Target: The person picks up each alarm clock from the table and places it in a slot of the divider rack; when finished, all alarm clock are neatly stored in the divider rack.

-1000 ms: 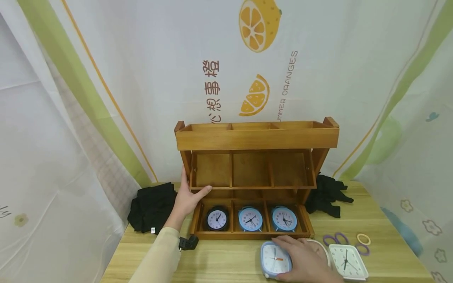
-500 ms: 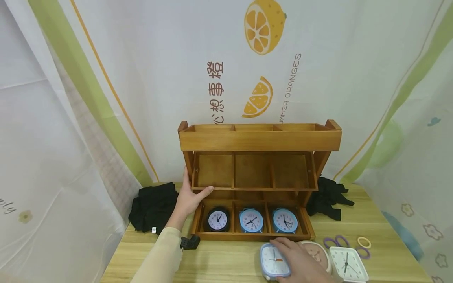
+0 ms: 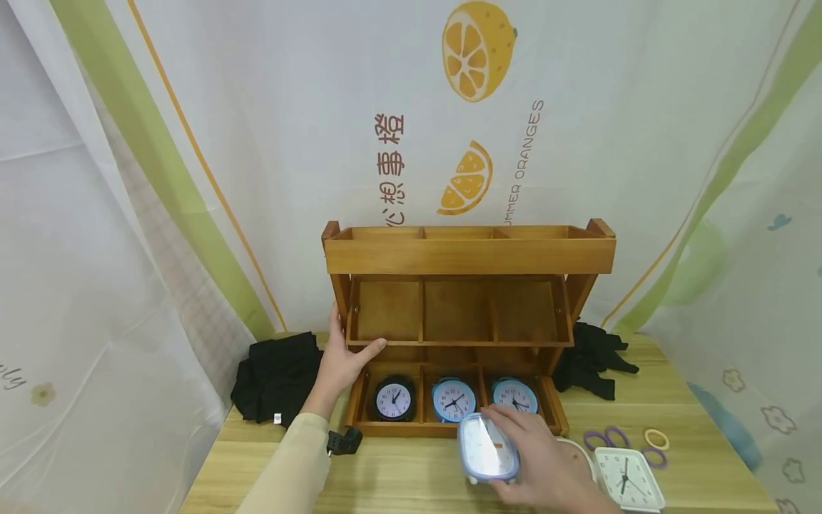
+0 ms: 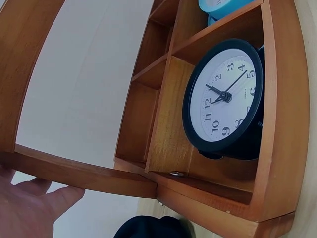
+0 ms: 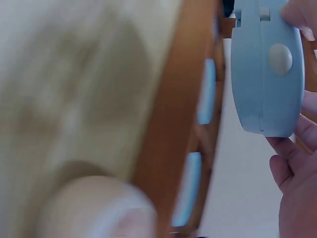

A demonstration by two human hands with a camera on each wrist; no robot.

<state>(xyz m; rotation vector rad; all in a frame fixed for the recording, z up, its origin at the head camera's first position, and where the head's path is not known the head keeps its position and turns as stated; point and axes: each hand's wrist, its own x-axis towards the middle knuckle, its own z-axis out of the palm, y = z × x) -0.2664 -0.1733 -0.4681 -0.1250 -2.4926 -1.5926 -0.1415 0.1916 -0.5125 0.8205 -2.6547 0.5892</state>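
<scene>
Gripping a blue square clock (image 3: 487,448) — right hand (image 3: 546,464); left hand (image 3: 340,364) steadies shelf (image 3: 469,257).

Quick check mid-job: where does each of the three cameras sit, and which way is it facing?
Head: on the head, facing forward and down at the wooden shelf; both hands and a sleeve show.
Left wrist: on the left wrist, looking along the shelf's side at the black clock; left hand shows.
Right wrist: on the right wrist, facing the back of the blue square clock; right hand shows.
Head and left wrist share the black clock.
</scene>
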